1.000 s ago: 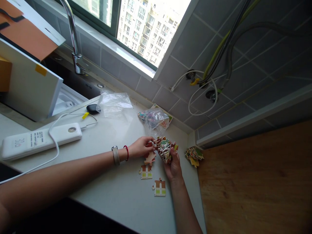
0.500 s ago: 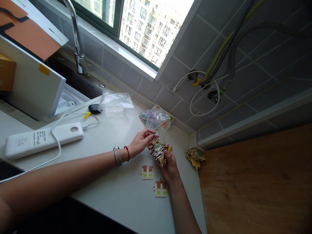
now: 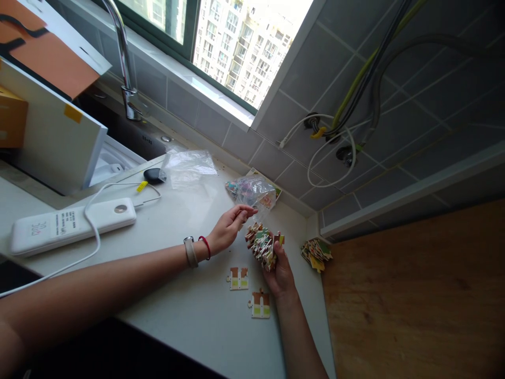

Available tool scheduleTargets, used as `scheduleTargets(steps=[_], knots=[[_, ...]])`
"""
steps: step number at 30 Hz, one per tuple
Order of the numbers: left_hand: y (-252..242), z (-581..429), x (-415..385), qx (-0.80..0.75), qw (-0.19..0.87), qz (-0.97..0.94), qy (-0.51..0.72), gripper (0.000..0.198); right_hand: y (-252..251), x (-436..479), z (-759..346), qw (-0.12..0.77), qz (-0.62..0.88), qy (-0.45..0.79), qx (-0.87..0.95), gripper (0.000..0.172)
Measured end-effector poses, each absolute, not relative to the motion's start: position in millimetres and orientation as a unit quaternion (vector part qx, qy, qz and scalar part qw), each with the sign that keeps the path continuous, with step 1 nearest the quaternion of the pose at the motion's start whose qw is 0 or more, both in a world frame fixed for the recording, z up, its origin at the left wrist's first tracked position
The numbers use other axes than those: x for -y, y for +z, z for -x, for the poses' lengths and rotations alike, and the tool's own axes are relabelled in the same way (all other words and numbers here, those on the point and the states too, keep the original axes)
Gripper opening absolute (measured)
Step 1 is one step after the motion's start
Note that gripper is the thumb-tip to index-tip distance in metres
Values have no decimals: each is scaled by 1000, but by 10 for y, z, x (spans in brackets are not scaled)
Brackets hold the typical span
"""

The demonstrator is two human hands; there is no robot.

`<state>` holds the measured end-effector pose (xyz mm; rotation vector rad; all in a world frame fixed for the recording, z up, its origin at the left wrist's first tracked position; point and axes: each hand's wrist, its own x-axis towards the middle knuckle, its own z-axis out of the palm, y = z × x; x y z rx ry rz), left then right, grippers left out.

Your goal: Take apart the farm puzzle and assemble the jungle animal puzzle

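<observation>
On my feed: right hand [image 3: 281,275] cupped, holding a loose stack of jigsaw pieces [image 3: 262,247] above the counter [image 3: 165,221]. Left hand [image 3: 229,227] empty, fingers narrowly parted, just above the stack and near a clear plastic bag of pieces [image 3: 252,192]. Red string bracelet [image 3: 204,247] and beige wristband [image 3: 190,251] on left wrist. Two single puzzle pieces [image 3: 239,279] [image 3: 260,305] lie flat on the counter below the hands, well apart from a small pile of pieces [image 3: 316,252] by the wall tiles [image 3: 284,158].
</observation>
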<state>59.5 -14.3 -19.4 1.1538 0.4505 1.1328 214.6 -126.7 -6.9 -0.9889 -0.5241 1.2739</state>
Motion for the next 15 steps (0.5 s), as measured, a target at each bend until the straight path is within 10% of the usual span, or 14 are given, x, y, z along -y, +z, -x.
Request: scheduleTargets(steps=[15], knots=[[-155, -549, 362, -144, 682, -604, 387, 61, -97, 1321, -2028, 636, 397, 599, 282, 58]])
